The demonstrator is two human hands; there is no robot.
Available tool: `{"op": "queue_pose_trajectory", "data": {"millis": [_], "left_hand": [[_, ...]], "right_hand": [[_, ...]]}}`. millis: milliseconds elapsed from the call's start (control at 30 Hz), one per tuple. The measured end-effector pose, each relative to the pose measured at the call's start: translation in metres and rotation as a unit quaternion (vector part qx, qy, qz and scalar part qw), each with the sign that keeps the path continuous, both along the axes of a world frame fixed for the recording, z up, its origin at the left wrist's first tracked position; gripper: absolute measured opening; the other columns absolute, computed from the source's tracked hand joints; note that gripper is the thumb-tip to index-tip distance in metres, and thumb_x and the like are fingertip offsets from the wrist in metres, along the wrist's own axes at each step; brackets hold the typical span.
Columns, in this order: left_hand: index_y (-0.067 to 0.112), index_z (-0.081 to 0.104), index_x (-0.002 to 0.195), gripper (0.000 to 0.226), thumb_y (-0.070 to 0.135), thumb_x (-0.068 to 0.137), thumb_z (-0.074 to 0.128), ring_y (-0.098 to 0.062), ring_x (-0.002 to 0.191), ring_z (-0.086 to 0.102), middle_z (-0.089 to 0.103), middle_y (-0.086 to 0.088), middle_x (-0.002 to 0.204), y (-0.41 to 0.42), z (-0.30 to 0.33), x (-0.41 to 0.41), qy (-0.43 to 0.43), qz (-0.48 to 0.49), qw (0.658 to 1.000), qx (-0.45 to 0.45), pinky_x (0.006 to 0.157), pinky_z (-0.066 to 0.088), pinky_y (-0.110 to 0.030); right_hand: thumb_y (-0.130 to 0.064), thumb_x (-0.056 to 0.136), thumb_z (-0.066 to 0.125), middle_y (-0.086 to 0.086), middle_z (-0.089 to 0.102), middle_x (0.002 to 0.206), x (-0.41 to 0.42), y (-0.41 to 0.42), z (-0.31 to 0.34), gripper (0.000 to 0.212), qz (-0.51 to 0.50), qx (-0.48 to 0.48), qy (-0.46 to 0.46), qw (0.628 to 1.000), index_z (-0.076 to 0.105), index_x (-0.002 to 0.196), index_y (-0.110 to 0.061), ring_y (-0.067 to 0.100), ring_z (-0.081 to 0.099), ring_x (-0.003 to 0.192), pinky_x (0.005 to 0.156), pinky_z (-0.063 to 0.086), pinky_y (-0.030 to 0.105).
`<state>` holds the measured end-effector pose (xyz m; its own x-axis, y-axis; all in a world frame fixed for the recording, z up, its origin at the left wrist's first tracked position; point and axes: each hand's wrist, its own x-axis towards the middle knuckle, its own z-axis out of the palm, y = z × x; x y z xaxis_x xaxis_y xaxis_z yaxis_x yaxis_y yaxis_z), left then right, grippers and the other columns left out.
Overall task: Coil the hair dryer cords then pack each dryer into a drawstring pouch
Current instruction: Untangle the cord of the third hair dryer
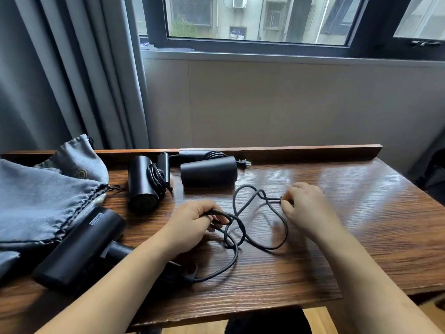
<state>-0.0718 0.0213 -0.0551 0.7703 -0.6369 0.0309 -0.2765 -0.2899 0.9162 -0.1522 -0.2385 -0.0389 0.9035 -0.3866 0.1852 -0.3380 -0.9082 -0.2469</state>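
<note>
Head view: a wooden table [337, 225] is seen below a window [260, 18], with grey curtains [60, 68] hanging at the left. A loose black cord [240, 227] is spread in tangled loops on the table between the two hands. One part of it is gripped by the left hand [192, 227], whose fingers are curled round it; a further stretch is pinched by the fingertips of the right hand [305, 203], which are bunched together over a doubled bend. Whether the plug is held there cannot be told. From the loops the cord is led back under the left forearm to the near dryer [79, 247], which is laid on its side at the left, its barrel partly resting on the pouches [41, 196]. These grey drawstring pouches are piled at the table's left end, their mouths gathered.

Two more dryers are set along the back edge. The middle dryer [142, 182] is laid with its grille toward the camera and a coiled cord bundled against its handle. The far dryer [208, 173] is placed just beside it, its cord wound and its plug [244, 163] lying against the raised back rail [313, 150]. Both are well apart from the hands.
</note>
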Motion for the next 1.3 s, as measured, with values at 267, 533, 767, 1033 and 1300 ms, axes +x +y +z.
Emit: {"op": "queue_pose_trajectory", "data": {"millis": [267, 533, 767, 1033, 1300], "left_hand": [[0.022, 0.072, 0.081, 0.047, -0.014, 0.087, 0.041, -0.017, 0.085, 0.069, 0.075, 0.003, 0.083, 0.001, -0.004, 0.003, -0.019, -0.009, 1.0, 0.011, 0.085, 0.058, -0.034], [0.021, 0.072, 0.079, 0.044, -0.008, 0.073, 0.04, -0.017, 0.085, 0.069, 0.074, -0.007, 0.084, 0.0, -0.005, 0.001, -0.001, -0.036, 0.999, -0.018, 0.083, 0.057, -0.035], [0.002, 0.07, 0.084, 0.038, -0.019, 0.083, 0.037, -0.016, 0.081, 0.07, 0.073, 0.005, 0.077, -0.002, -0.005, 0.001, -0.002, -0.024, 1.0, 0.007, 0.088, 0.058, -0.043], [0.001, 0.069, 0.083, 0.035, -0.016, 0.082, 0.039, -0.028, 0.087, 0.069, 0.073, 0.006, 0.077, 0.001, -0.002, 0.001, -0.001, -0.004, 1.0, 0.017, 0.091, 0.054, -0.051], [0.026, 0.066, 0.064, 0.03, 0.008, 0.067, 0.042, -0.027, 0.09, 0.066, 0.071, -0.005, 0.082, 0.002, 0.002, -0.002, -0.022, -0.003, 0.999, 0.039, 0.092, 0.051, -0.053]], "right_hand": [[-0.032, 0.094, 0.063, -0.012, 0.067, 0.075, -0.012, 0.058, 0.009, 0.008, 0.128, 0.173, -0.126, 0.968, 0.066, 0.09, -0.026, 0.004, 0.062, 0.072, 0.067, 0.047, 0.03], [-0.035, 0.074, 0.084, -0.006, 0.069, 0.08, 0.003, 0.075, -0.012, 0.035, 0.132, 0.278, 0.044, 0.95, 0.056, 0.093, -0.028, 0.007, 0.063, 0.071, 0.067, 0.049, 0.028], [-0.007, 0.093, 0.062, 0.003, 0.07, 0.076, 0.001, 0.063, 0.06, 0.019, 0.232, 0.379, -0.158, 0.882, 0.066, 0.108, -0.018, 0.007, 0.05, 0.056, 0.054, 0.038, 0.023], [0.003, 0.099, 0.045, 0.006, 0.061, 0.074, 0.018, 0.023, 0.101, 0.025, 0.097, 0.563, -0.365, 0.735, 0.057, 0.114, -0.012, 0.009, 0.042, 0.048, 0.043, 0.032, 0.018], [-0.001, 0.102, 0.039, 0.004, 0.054, 0.076, 0.028, -0.038, 0.036, 0.023, -0.136, 0.705, -0.361, 0.595, 0.059, 0.1, -0.012, 0.003, 0.046, 0.043, 0.039, 0.036, 0.013]]}}
